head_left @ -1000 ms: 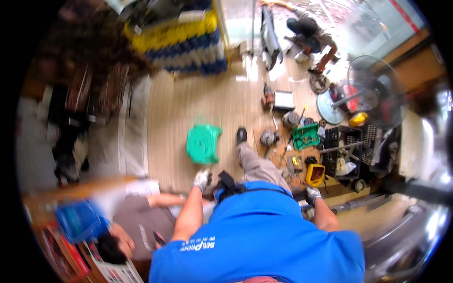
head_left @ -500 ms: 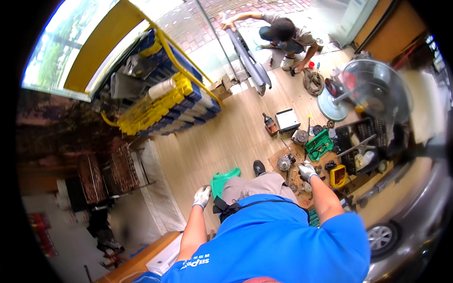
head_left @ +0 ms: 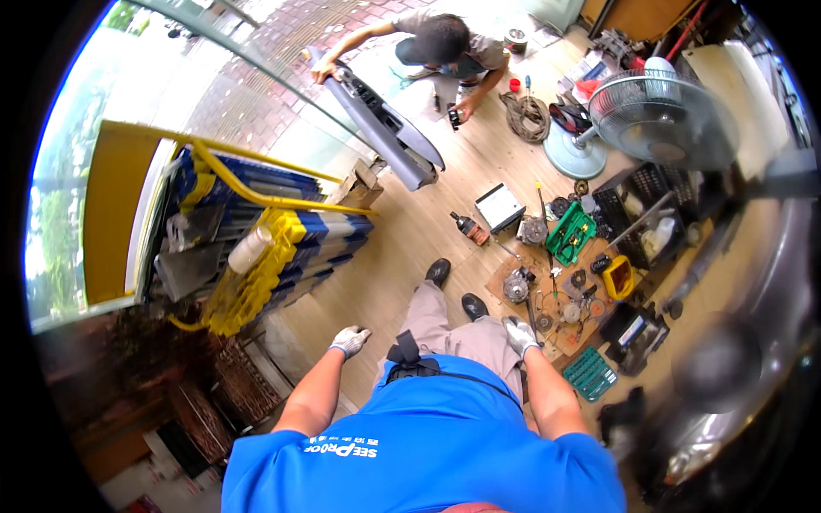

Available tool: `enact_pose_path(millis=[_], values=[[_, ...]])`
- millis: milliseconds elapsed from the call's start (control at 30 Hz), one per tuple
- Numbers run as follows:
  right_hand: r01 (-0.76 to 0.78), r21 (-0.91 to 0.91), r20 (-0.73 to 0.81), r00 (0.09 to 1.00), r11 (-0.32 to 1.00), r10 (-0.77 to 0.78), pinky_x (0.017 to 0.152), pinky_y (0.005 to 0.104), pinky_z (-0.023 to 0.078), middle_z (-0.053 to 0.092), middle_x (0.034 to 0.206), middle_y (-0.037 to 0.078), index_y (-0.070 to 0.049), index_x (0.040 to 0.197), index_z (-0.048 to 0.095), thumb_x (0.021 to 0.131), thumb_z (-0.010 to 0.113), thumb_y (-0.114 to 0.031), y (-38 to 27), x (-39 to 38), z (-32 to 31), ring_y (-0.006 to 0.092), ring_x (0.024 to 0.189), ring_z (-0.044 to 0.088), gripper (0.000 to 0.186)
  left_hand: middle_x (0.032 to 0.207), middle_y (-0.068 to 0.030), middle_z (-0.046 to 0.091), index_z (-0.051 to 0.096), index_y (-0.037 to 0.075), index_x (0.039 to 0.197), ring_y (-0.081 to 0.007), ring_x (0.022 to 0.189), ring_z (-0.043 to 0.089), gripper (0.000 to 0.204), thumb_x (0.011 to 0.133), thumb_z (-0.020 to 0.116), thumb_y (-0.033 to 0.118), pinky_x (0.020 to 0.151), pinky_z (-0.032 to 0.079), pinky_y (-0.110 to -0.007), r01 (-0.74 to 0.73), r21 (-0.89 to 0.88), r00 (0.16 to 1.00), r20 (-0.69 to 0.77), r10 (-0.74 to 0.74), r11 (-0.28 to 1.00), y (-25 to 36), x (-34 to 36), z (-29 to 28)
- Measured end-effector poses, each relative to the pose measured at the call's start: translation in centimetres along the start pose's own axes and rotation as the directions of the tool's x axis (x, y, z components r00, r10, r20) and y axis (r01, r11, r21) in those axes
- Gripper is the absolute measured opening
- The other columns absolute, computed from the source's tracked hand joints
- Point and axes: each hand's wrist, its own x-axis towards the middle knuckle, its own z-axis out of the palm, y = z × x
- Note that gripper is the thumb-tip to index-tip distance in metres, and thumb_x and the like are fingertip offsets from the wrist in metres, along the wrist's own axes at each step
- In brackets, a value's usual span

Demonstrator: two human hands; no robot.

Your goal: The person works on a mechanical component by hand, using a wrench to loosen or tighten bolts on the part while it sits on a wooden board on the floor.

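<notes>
My left hand, in a whitish work glove, hangs out to the left of my hip over the floor. Its fingers are loosely bent with nothing visible in them. My right hand, gloved alike, lies by my right thigh with its fingers stretched out and no object in it. Just beyond it is a brown work board holding a round metal housing, an open green tool case, a yellow container and several small metal parts. A teal socket tray sits near my right forearm.
Ahead, a crouching person holds a long grey panel. A fan stands at the right beside a coiled rope. On the left is a yellow-framed rack. A bottle and white box stand ahead; a car is at right.
My right hand has come off the parts board to beside my thigh. My left hand has shifted left. The green stool is out of sight, and both my shoes now show.
</notes>
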Motion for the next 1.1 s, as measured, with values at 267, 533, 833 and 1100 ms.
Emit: enact_pose_path(millis=[267, 533, 833, 1100], values=[[-0.389, 0.13, 0.046, 0.921, 0.912, 0.387, 0.11, 0.0416, 0.038, 0.055, 0.138, 0.026, -0.002, 0.142, 0.05, 0.093, 0.048, -0.061, 1.4, -2.5, 11.0, 0.0409, 0.132, 0.049, 0.077, 0.096, -0.0096, 0.074, 0.066, 0.003, 0.121, -0.0174, 0.074, 0.067, 0.05, 0.096, 0.055, 0.045, 0.072, 0.055, -0.033, 0.032, 0.048, 0.945, 0.323, -0.046, 0.998, 13.5, 7.8, -12.5], [-0.375, 0.392, -0.03, 0.908, 0.84, 0.419, 0.106, 0.042, 0.04, 0.055, 0.138, 0.026, -0.001, 0.144, 0.046, 0.09, 0.056, -0.056, 0.6, -5.9, 16.0, 0.0415, 0.13, 0.051, 0.078, 0.104, -0.0124, 0.073, 0.069, 0.007, 0.118, -0.0281, 0.1, 0.068, 0.051, 0.094, 0.055, 0.049, 0.089, 0.051, -0.039, -0.199, 0.349, 0.934, 0.351, 0.069, 0.916, 13.7, 12.1, -14.6], [-0.3, 0.559, -0.101, 0.901, 0.773, 0.422, 0.105, 0.0407, 0.041, 0.055, 0.136, 0.029, 0.005, 0.144, 0.042, 0.095, 0.057, -0.042, -1.1, -17.8, 17.6, 0.0403, 0.126, 0.054, 0.069, 0.109, -0.0151, 0.072, 0.068, 0.005, 0.119, -0.0311, 0.103, 0.067, 0.051, 0.095, 0.053, 0.047, 0.091, 0.05, -0.04, -0.338, 0.192, 0.91, 0.318, 0.267, 0.922, 19.5, 17.2, -9.4], [-0.241, 0.105, -0.145, 0.956, 0.965, 0.255, 0.101, 0.0533, 0.044, 0.045, 0.144, 0.03, -0.006, 0.15, 0.035, 0.094, 0.046, -0.061, -9.3, -3.4, 17.4, 0.0486, 0.121, 0.053, 0.079, 0.121, -0.0201, 0.067, 0.067, 0.011, 0.124, -0.0383, 0.114, 0.062, 0.054, 0.093, 0.053, 0.054, 0.098, 0.047, -0.042, -0.419, 0.231, 0.879, 0.347, 0.328, 0.878, 24.0, 14.8, 0.4]])
